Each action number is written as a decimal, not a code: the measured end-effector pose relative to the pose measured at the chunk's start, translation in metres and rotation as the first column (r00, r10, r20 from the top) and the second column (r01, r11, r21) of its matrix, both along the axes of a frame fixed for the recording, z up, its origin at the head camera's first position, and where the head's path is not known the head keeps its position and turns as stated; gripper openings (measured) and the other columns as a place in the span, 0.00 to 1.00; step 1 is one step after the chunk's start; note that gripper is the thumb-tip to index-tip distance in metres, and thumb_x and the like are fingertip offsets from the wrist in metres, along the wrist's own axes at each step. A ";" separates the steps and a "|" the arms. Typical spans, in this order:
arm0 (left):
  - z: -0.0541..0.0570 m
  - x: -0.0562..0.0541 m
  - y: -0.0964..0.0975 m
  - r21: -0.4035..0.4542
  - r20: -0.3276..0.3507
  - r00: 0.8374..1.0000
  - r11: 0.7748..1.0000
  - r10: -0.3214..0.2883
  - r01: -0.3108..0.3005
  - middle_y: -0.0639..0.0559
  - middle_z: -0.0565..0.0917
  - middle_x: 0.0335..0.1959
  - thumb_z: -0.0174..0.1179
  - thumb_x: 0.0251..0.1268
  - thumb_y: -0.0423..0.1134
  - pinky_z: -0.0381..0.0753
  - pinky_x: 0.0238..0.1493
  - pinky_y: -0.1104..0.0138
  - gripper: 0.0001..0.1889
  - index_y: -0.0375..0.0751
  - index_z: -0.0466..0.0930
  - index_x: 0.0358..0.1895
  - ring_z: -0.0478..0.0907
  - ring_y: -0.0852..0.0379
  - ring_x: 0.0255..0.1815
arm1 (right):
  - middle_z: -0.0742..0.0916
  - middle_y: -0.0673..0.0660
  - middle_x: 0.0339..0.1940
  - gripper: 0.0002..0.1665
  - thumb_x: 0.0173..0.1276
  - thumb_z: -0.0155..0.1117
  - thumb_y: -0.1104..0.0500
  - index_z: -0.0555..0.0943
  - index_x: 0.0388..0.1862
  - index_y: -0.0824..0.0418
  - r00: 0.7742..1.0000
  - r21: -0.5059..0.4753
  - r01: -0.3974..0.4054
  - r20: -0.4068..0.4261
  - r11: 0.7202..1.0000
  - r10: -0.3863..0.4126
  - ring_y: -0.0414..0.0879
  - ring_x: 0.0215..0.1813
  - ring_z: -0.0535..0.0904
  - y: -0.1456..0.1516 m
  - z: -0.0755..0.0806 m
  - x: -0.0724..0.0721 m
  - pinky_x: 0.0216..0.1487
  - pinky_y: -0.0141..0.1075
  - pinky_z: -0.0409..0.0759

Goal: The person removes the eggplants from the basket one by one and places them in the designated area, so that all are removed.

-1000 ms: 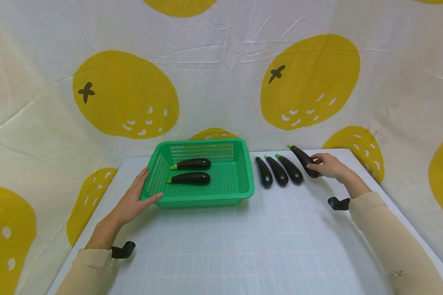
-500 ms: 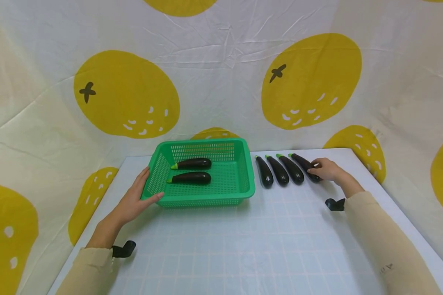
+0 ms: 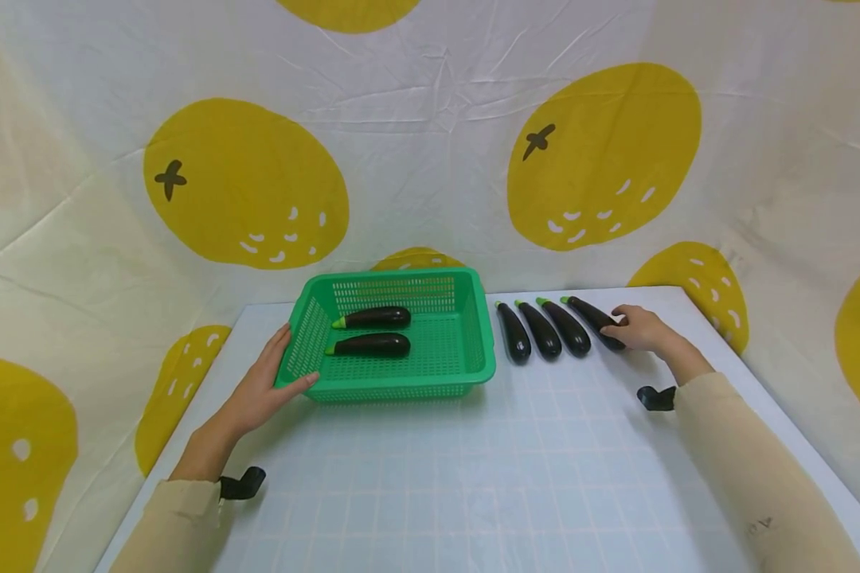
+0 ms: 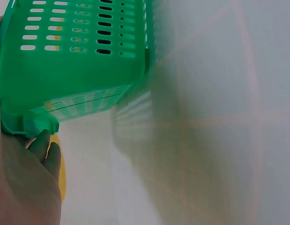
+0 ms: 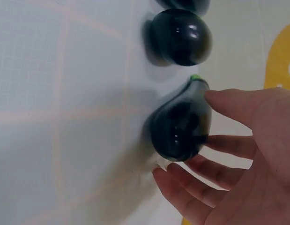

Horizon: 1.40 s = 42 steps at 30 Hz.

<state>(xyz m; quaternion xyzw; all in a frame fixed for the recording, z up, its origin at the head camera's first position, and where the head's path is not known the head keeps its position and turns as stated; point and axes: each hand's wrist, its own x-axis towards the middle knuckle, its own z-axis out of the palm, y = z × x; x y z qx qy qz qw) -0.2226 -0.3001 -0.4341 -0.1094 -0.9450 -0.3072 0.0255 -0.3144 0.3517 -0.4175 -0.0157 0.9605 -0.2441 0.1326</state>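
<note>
In the head view, my left hand (image 3: 258,394) rests against the near left corner of a green plastic basket (image 3: 394,390). Its thumb lies on the front rim and its fingers extend along the left side. Two dark eggplants, a rear one (image 3: 376,317) and a front one (image 3: 373,344), lie inside, green ends to the left. My right hand (image 3: 641,329) is at the thick end of the rightmost eggplant (image 3: 591,317), which lies on the table. In the right wrist view, thumb and fingers are spread loosely around that eggplant (image 5: 180,126).
Three more eggplants lie side by side between the basket and the right hand: a left one (image 3: 514,334), a middle one (image 3: 540,330) and a right one (image 3: 564,328). The table (image 3: 430,477) has a pale checked cover. A fruit-patterned cloth (image 3: 430,159) hangs behind.
The rightmost eggplant has come down beside the row, its green end swinging nearer. My right hand's fingers have loosened and drawn slightly right. The left hand and basket stay put.
</note>
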 end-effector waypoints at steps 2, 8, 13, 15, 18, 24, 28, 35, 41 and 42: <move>0.000 0.000 0.000 0.000 -0.003 1.000 1.000 -0.001 0.001 0.45 0.40 0.86 0.60 0.70 0.62 0.53 0.71 0.29 0.54 0.43 0.37 0.85 0.45 0.34 0.82 | 0.74 0.82 0.60 0.40 0.78 0.58 0.51 0.59 0.73 0.80 1.000 0.004 -0.006 -0.014 1.000 0.006 0.71 0.55 0.74 0.001 0.004 0.003 0.60 0.64 0.75; 0.000 0.001 0.001 -0.002 0.001 1.000 1.000 0.001 -0.001 0.45 0.39 0.86 0.60 0.70 0.62 0.52 0.71 0.29 0.54 0.42 0.36 0.84 0.45 0.33 0.82 | 0.74 0.81 0.61 0.39 0.77 0.59 0.51 0.62 0.72 0.78 0.996 0.026 -0.043 -0.074 0.999 0.044 0.72 0.56 0.73 -0.002 0.017 0.013 0.58 0.65 0.76; 0.000 0.001 0.000 0.003 0.000 1.000 1.000 -0.001 0.001 0.45 0.39 0.86 0.60 0.70 0.62 0.52 0.71 0.28 0.54 0.43 0.36 0.85 0.44 0.34 0.82 | 0.74 0.81 0.63 0.38 0.77 0.59 0.51 0.63 0.72 0.77 0.992 0.020 -0.075 -0.101 0.997 0.077 0.73 0.59 0.73 -0.012 0.027 0.020 0.59 0.65 0.76; 0.000 0.002 0.000 0.006 -0.003 1.000 1.000 -0.002 0.002 0.46 0.39 0.86 0.60 0.70 0.62 0.52 0.71 0.29 0.53 0.43 0.37 0.85 0.44 0.34 0.83 | 0.75 0.79 0.63 0.37 0.77 0.60 0.51 0.64 0.72 0.76 0.988 0.008 -0.105 -0.116 0.994 0.105 0.72 0.59 0.74 -0.021 0.032 0.023 0.59 0.64 0.77; -0.001 0.002 0.000 0.008 -0.005 1.000 1.000 -0.002 0.002 0.46 0.39 0.86 0.61 0.71 0.60 0.52 0.71 0.29 0.53 0.43 0.37 0.85 0.44 0.34 0.83 | 0.77 0.78 0.62 0.36 0.77 0.61 0.51 0.67 0.72 0.75 0.977 -0.022 -0.161 -0.143 0.987 0.156 0.70 0.59 0.75 -0.038 0.040 0.028 0.58 0.62 0.78; -0.001 0.001 0.000 0.009 -0.012 1.000 1.000 -0.008 0.009 0.45 0.39 0.86 0.61 0.70 0.61 0.52 0.72 0.29 0.54 0.43 0.36 0.85 0.44 0.35 0.83 | 0.81 0.74 0.59 0.33 0.76 0.63 0.54 0.70 0.70 0.74 0.932 -0.047 -0.286 -0.247 0.957 0.267 0.65 0.56 0.78 -0.074 0.052 0.032 0.58 0.59 0.79; -0.001 0.001 0.000 0.008 -0.015 1.000 1.000 -0.007 0.007 0.45 0.39 0.86 0.61 0.70 0.61 0.52 0.72 0.29 0.54 0.43 0.36 0.85 0.44 0.35 0.83 | 0.81 0.71 0.60 0.31 0.75 0.64 0.56 0.71 0.69 0.74 0.905 -0.068 -0.348 -0.284 0.935 0.316 0.65 0.59 0.78 -0.095 0.055 0.034 0.61 0.60 0.77; -0.002 0.002 0.001 0.010 -0.009 1.000 1.000 0.000 0.000 0.45 0.40 0.86 0.61 0.69 0.63 0.53 0.71 0.29 0.54 0.44 0.37 0.85 0.44 0.35 0.83 | 0.82 0.68 0.60 0.29 0.74 0.66 0.58 0.74 0.68 0.72 0.847 -0.058 -0.442 -0.357 0.895 0.395 0.62 0.57 0.79 -0.121 0.059 0.038 0.59 0.58 0.78; -0.001 0.002 0.001 0.003 -0.008 1.000 1.000 -0.001 0.001 0.45 0.40 0.85 0.60 0.69 0.63 0.52 0.72 0.29 0.54 0.43 0.37 0.85 0.44 0.34 0.83 | 0.82 0.67 0.61 0.29 0.74 0.66 0.59 0.74 0.69 0.70 0.814 -0.081 -0.502 -0.382 0.861 0.438 0.61 0.58 0.80 -0.144 0.065 0.043 0.58 0.56 0.81; 0.000 0.002 0.001 0.002 -0.008 1.000 1.000 -0.002 0.002 0.45 0.40 0.85 0.60 0.70 0.63 0.52 0.72 0.29 0.54 0.43 0.37 0.84 0.44 0.34 0.83 | 0.82 0.67 0.61 0.30 0.74 0.66 0.58 0.74 0.69 0.70 0.809 -0.087 -0.511 -0.386 0.855 0.444 0.61 0.58 0.80 -0.149 0.066 0.043 0.57 0.56 0.81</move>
